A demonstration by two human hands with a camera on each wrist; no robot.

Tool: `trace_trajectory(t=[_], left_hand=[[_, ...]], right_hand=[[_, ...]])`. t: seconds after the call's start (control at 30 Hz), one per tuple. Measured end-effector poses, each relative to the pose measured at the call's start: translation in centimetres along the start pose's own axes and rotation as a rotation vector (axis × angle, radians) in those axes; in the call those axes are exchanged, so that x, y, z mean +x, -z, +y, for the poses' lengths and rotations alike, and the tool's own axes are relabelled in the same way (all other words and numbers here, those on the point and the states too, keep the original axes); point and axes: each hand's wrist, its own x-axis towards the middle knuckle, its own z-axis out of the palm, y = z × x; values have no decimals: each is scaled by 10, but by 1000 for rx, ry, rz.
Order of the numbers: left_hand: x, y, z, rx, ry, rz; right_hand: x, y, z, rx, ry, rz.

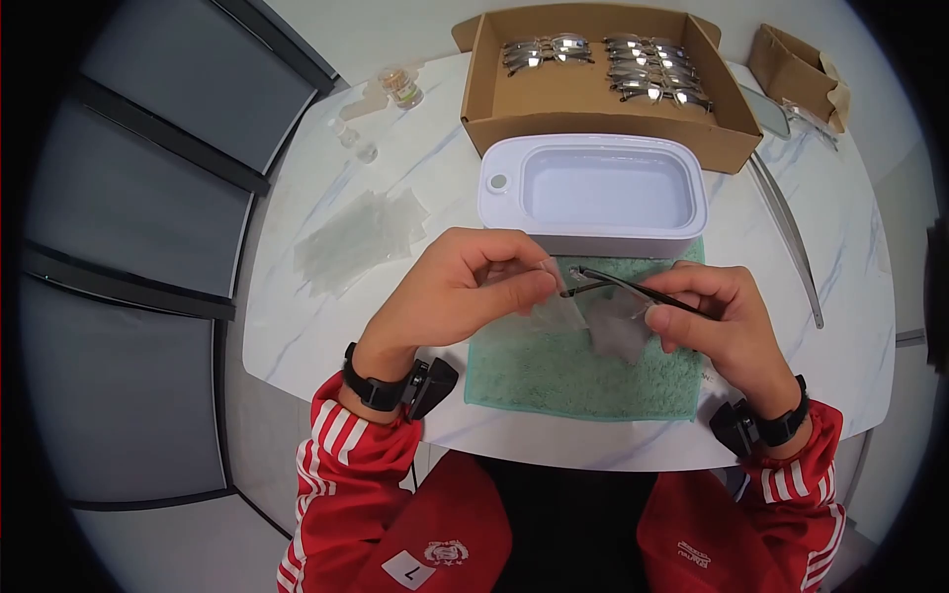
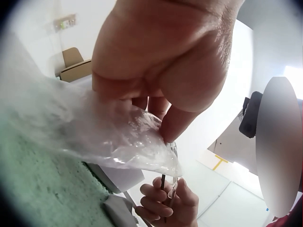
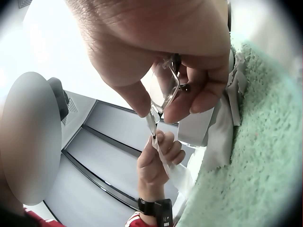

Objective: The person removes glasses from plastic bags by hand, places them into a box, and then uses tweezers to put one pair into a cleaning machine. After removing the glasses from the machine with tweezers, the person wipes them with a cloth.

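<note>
My left hand (image 1: 470, 282) pinches a clear plastic bag (image 2: 118, 137) near its mouth between thumb and fingers. In the left wrist view the bag hangs crinkled below that hand. My right hand (image 1: 727, 321) grips a pair of eyeglasses (image 3: 166, 90) by the lens end, with a clear lens showing among the fingers in the right wrist view. Dark temples (image 1: 647, 290) point left, their tips right at the bag's mouth by my left fingertips. Beneath the hands, a grey cloth (image 1: 621, 334) lies bunched on a green towel (image 1: 583, 385).
Behind the towel stands a white tub (image 1: 501, 212) with a rectangular basin. A cardboard box (image 1: 583, 127) beyond it holds several eyeglasses (image 1: 652, 69). Clear bags (image 1: 361, 237) are piled at left, near small bottles (image 1: 400, 89). A long grey strip (image 1: 791, 237) and a brown box (image 1: 799, 74) lie right.
</note>
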Motion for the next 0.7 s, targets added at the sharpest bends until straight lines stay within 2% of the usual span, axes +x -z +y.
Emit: trace_trajectory(t=[0.1, 0.17, 0.2, 0.37, 0.53, 0.6, 0.7], left_hand=[[-1, -4, -11, -35, 18, 42], [1, -2, -8, -18, 27, 98], [1, -2, -8, -8, 15, 118], [4, -6, -8, -35, 36, 124], [4, -8, -6, -41, 72, 126], [4, -9, -5, 155, 71, 136], [3, -12, -4, 242, 69, 168]], right_hand=[[1, -1, 1, -97, -63, -9], [2, -4, 1, -49, 32, 37], [1, -4, 1, -62, 13, 31], [3, -3, 4, -298, 145, 34], [3, -5, 2, -346, 116, 40], [3, -5, 2, -370, 122, 28], [3, -5, 2, -399, 146, 24]])
